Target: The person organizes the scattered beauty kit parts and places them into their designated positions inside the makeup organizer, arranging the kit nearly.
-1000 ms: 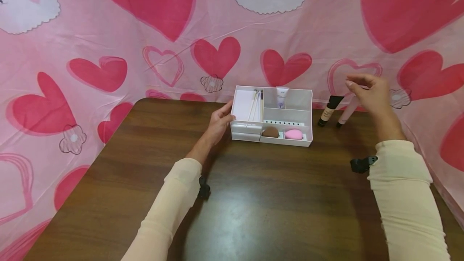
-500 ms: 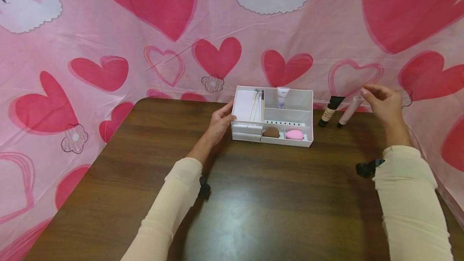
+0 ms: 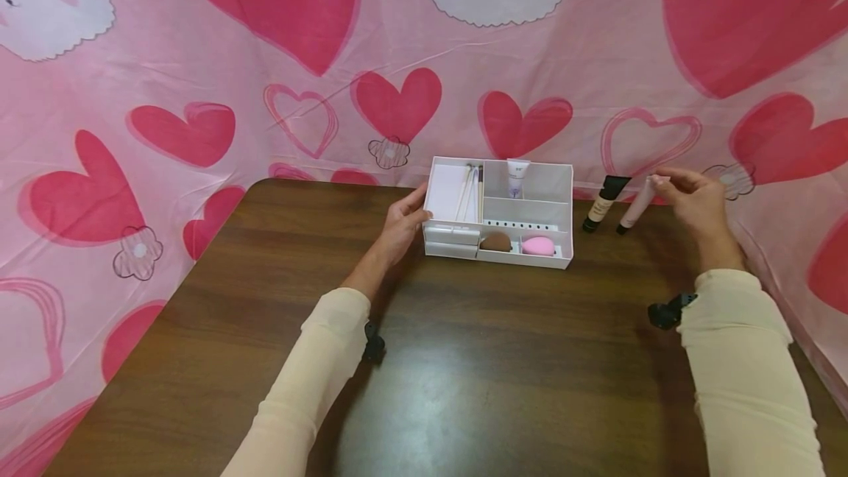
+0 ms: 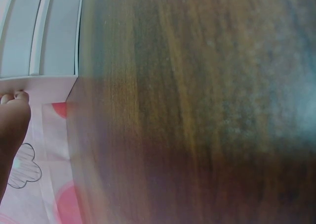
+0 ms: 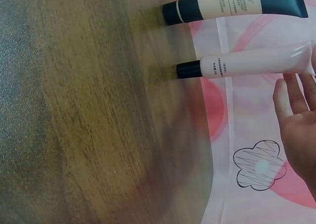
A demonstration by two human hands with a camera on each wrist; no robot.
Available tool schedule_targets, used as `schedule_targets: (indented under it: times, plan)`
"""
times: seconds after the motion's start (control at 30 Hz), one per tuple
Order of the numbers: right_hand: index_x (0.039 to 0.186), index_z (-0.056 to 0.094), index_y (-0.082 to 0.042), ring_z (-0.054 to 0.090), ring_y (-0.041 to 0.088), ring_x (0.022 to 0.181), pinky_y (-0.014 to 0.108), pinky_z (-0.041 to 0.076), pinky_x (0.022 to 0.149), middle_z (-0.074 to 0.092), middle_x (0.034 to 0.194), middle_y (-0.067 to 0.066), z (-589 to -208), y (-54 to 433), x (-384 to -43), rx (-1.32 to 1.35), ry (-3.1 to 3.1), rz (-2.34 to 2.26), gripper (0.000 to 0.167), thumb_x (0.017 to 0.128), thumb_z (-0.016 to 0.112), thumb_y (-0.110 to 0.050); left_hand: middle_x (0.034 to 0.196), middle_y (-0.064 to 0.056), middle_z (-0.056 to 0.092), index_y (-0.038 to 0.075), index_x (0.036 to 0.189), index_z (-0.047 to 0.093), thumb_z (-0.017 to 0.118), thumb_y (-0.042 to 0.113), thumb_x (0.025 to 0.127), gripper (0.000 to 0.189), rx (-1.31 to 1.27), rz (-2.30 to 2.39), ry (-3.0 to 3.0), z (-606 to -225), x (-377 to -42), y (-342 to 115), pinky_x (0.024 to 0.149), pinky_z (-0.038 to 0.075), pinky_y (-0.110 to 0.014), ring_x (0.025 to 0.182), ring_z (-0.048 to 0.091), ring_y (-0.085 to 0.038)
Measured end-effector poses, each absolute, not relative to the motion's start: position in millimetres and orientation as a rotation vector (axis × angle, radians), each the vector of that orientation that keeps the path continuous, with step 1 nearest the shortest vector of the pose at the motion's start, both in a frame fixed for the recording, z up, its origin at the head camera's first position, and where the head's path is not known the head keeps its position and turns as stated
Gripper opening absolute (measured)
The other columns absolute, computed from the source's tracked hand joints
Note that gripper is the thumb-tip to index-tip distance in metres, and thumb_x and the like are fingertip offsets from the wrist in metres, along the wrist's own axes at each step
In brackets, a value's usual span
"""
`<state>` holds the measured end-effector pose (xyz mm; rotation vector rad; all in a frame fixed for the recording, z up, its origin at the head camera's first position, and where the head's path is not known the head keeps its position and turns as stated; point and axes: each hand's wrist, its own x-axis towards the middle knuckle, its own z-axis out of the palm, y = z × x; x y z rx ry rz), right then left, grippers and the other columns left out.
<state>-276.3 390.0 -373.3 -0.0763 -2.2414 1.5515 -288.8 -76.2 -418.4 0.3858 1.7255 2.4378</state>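
A white desktop organizer point(image 3: 526, 212) stands on the table. My left hand point(image 3: 400, 223) rests against its left side, the thumb near the front edge; in the left wrist view, fingertips point(image 4: 19, 95) touch the side panel below two drawer fronts point(image 4: 60, 33). Over at the right, my right hand point(image 3: 698, 201) pinches the upper end of a pale pink squeeze tube point(image 3: 639, 205), which stands on its black cap. The right wrist view shows the fingers at the tube's far end, partly cut off by the frame. Left of it stands a beige tube with black ends point(image 3: 601, 205).
Inside the organizer are thin brushes point(image 3: 469, 193), a small white tube point(image 3: 517, 179), a brown sponge point(image 3: 495, 242) and a pink sponge point(image 3: 538, 246). The brown wooden table point(image 3: 477, 359) ends against a pink heart-print cloth point(image 3: 397, 43).
My right hand moves from above the tubes to the right and down, and its thumb and finger take the top of the pink tube. The left hand stays at the organizer.
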Motion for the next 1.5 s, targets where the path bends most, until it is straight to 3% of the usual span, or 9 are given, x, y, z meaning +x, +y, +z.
schedule_targets:
  times: [0.13, 0.27, 0.63, 0.8, 1.03, 1.5]
  plan:
    - [0.092, 0.081, -0.025, 0.061, -0.012, 0.07, 0.002, 0.048, 0.068, 0.071, 0.074, -0.029, -370.8, 383.6, -273.3, -0.033, -2.134, 1.689, 0.024, 0.093, 0.07, -0.005, 0.167, -0.021, 0.024, -0.008, 0.156, 0.024, 0.042, -0.016, 0.09, 0.069, 0.388, 2.436, 1.724, -418.5, -289.3, -75.7, 0.091, 0.047, -0.011, 0.133, 0.041, -0.02]
    - [0.081, 0.08, -0.021, 0.065, -0.009, 0.063, 0.004, 0.051, 0.062, 0.075, 0.07, -0.018, -364.3, 375.5, -267.6, 0.011, -1.983, 1.91, 0.032, 0.091, 0.066, 0.005, 0.167, -0.022, 0.024, -0.008, 0.156, 0.024, 0.042, -0.015, 0.089, 0.069, 0.396, 2.426, 1.742, -419.8, -290.7, -76.2, 0.091, 0.048, -0.011, 0.128, 0.046, -0.014]
    - [0.078, 0.08, -0.019, 0.065, -0.007, 0.061, 0.006, 0.051, 0.06, 0.075, 0.068, -0.015, -361.4, 369.1, -266.0, -0.05, -1.912, 1.968, 0.031, 0.09, 0.067, 0.006, 0.167, -0.023, 0.023, -0.01, 0.155, 0.023, 0.042, -0.015, 0.088, 0.07, 0.413, 2.444, 1.722, -421.9, -291.7, -76.9, 0.092, 0.048, -0.01, 0.116, 0.052, 0.0]
    - [0.075, 0.079, -0.023, 0.064, -0.008, 0.06, 0.005, 0.051, 0.06, 0.074, 0.066, -0.017, -360.5, 369.7, -266.4, -0.077, -1.94, 1.939, 0.036, 0.091, 0.065, 0.006, 0.167, -0.022, 0.024, -0.009, 0.156, 0.023, 0.042, -0.015, 0.089, 0.07, 0.39, 2.441, 1.726, -421.2, -291.1, -76.6, 0.092, 0.048, -0.01, 0.125, 0.048, -0.009]
    - [0.075, 0.078, -0.026, 0.063, -0.009, 0.06, 0.004, 0.05, 0.059, 0.073, 0.066, -0.019, -359.1, 369.3, -266.6, -0.088, -1.984, 1.881, 0.037, 0.092, 0.065, 0.005, 0.167, -0.024, 0.022, -0.011, 0.155, 0.021, 0.04, -0.016, 0.089, 0.069, 0.411, 2.446, 1.719, -421.0, -291.4, -76.0, 0.093, 0.047, -0.008, 0.144, 0.032, -0.03]
    - [0.083, 0.082, -0.016, 0.061, -0.009, 0.062, 0.005, 0.05, 0.062, 0.072, 0.067, -0.021, -351.2, 368.8, -265.3, -0.088, -2.004, 1.783, 0.023, 0.092, 0.068, -0.001, 0.167, -0.023, 0.022, -0.01, 0.156, 0.022, 0.04, -0.017, 0.09, 0.068, 0.43, 2.45, 1.717, -421.2, -291.2, -76.4, 0.093, 0.047, -0.008, 0.147, 0.029, -0.032]
